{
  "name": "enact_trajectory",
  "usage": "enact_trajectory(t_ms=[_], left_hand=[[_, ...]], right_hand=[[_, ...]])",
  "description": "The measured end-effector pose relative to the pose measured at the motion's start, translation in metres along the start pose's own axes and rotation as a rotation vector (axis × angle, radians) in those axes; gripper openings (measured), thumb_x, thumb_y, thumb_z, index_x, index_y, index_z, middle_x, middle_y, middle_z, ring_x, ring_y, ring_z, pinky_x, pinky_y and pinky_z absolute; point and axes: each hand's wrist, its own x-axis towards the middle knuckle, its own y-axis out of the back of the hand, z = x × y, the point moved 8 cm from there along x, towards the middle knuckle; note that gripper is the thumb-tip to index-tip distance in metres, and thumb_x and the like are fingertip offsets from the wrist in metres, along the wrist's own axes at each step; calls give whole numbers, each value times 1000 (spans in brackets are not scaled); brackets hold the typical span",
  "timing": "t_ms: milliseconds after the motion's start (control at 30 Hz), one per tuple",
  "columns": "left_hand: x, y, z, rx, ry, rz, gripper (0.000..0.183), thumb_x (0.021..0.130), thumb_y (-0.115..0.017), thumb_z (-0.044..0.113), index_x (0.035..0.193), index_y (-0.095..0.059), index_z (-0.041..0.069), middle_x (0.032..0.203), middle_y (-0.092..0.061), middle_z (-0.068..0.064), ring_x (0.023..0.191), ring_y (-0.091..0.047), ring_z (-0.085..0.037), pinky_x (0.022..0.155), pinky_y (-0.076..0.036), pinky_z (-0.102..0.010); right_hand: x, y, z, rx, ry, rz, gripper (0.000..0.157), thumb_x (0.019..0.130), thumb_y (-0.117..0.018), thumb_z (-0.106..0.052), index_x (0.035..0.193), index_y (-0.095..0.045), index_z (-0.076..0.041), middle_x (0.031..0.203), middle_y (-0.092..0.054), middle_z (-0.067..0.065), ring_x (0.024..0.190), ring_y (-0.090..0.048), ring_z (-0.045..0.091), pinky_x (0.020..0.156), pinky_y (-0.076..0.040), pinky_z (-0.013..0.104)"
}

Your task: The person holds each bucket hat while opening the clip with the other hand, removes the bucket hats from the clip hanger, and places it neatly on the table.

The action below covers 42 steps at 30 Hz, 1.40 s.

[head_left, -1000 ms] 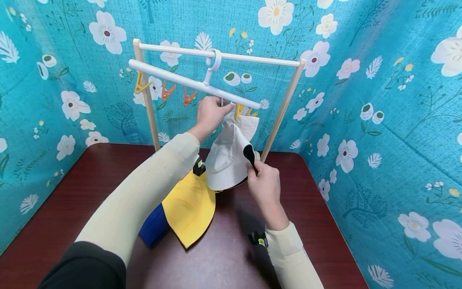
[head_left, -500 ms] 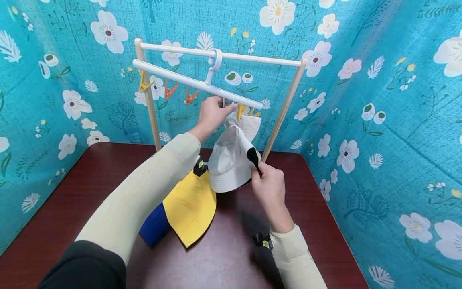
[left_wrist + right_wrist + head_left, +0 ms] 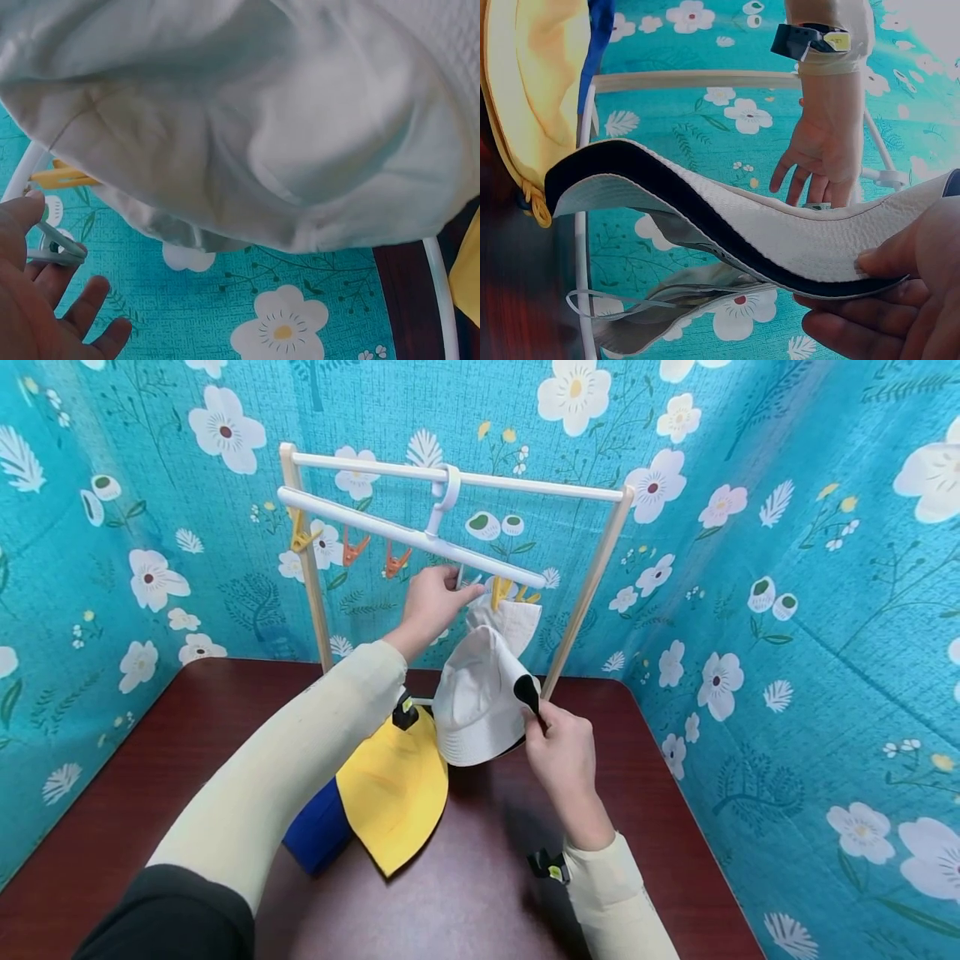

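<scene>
My right hand (image 3: 562,752) pinches the brim of a white bucket hat (image 3: 474,702), thumb on one face and fingers on the other. The brim's dark underside (image 3: 675,210) shows in the right wrist view. Up at the white hanger (image 3: 360,518), my left hand (image 3: 431,606) pinches a pale grey clothespin (image 3: 60,247) between thumb and forefinger, the other fingers spread. The hat's crown is just below that hand. Behind it, another off-white cloth piece (image 3: 521,622), apparently a hat, hangs from yellow clothespins (image 3: 501,592). A thin cord (image 3: 622,300) loops from it.
A wooden rack (image 3: 600,572) carries the hanger, which tilts down to the right. Orange clothespins (image 3: 354,550) and a yellow one hang on its left. A yellow hat (image 3: 397,793) and a blue item (image 3: 318,831) lie on the dark red table (image 3: 450,914). Flowered cloth stands behind.
The white hat has sunk slightly, and my right hand has shifted a little to the right with its brim. My left hand has moved slightly left, still on the grey clothespin.
</scene>
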Motion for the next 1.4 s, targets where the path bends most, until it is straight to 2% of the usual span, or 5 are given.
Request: enact_trajectory(t_ms=[100,200,767,1067,1400], left_hand=[[0,1,-4,20,0,-19,59,95,-72,47,142,-61,14,138,-66,-4,122,-62,-15,98,-54,-36],[-1,2,-7,18,0,-35,64,95,-72,48,146,-58,12,141,-64,-6,128,-61,-18,102,-53,-38],[-6,7,-13,31,-5,-22,54,96,-71,44,140,-64,13,130,-70,-4,118,-66,-17,98,-55,-38],[-21,16,-24,52,-14,-16,54,97,-70,47,141,-62,17,129,-71,-2,118,-66,-16,94,-57,-37],[-49,26,-27,32,-54,-41,53,96,-69,49,140,-63,21,129,-71,1,119,-65,-17,92,-58,-38]], right_hand=[[-1,1,1,5,-6,3,19,95,-74,-13,76,-71,-11,48,-39,-4,43,-37,12,40,-31,28],[-1,2,3,10,-5,8,16,94,-75,-12,79,-73,-10,48,-38,-4,43,-36,13,40,-30,28],[-4,9,4,3,11,28,13,94,-76,-13,82,-76,-7,49,-44,-4,44,-39,12,41,-35,29],[-5,12,8,0,9,31,13,95,-74,-14,85,-77,-8,50,-48,-3,44,-42,11,41,-37,28],[-7,14,13,-10,-23,25,14,95,-75,-15,104,-81,-7,55,-58,1,45,-48,11,39,-37,28]])
